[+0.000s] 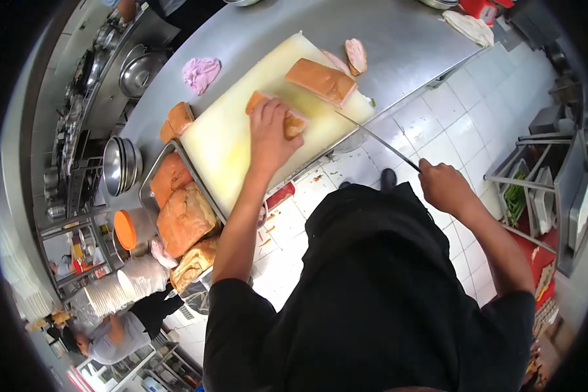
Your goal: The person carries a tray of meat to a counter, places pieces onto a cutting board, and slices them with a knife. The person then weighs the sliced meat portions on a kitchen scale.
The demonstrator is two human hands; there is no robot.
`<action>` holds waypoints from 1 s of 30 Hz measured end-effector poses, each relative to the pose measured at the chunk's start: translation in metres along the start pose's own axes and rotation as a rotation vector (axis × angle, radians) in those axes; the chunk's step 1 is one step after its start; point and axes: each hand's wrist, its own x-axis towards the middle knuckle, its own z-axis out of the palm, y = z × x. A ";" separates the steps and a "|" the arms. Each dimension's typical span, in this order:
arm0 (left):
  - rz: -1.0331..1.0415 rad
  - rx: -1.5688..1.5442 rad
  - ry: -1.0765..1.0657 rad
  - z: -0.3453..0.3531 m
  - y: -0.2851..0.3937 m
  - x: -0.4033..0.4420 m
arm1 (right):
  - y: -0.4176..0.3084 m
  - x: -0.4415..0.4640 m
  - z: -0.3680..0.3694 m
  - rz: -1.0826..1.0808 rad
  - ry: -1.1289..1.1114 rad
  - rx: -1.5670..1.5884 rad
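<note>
The left hand [268, 140] lies over a small pork belly piece [296, 123] near the middle of the white cutting board [219, 144]. Its grip is partly closed, spread about as wide as the piece: the fingers reach across the top and the thumb bends along the near side, so the piece is held between them. Orange-brown skin shows beyond the fingertips, and more of the piece shows between fingers and thumb.

The right hand [445, 186] is well apart from the board, out over the tiled floor [447, 108]. Its grip is closed in a fist around the handle of a long knife [389, 145], with most of the handle hidden in the palm. The blade slants toward the board, its tip over the right end, just beside the near corner of a larger pork belly block [320, 81]. Whether the tip touches the block or board, I cannot tell.

The larger block lies skin up, to the right of the left hand and apart from it. Past it, on the steel tabletop [255, 36], is a cut slice [355, 56] with pale layers showing. Left of the board sit some smaller meat chunks [179, 117], a crumpled pink cloth [201, 74] and a metal tray [202, 181] holding large meat slabs [186, 219].
</note>
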 end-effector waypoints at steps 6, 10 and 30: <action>-0.113 0.137 -0.120 -0.037 -0.058 -0.012 | 0.048 -0.019 -0.007 -0.096 0.062 0.151; -0.665 -0.085 0.093 -0.031 0.000 0.039 | 0.092 -0.028 -0.021 0.022 -0.007 0.405; -1.370 -0.868 0.273 0.063 0.009 0.068 | 0.309 0.026 -0.048 0.148 -0.029 0.749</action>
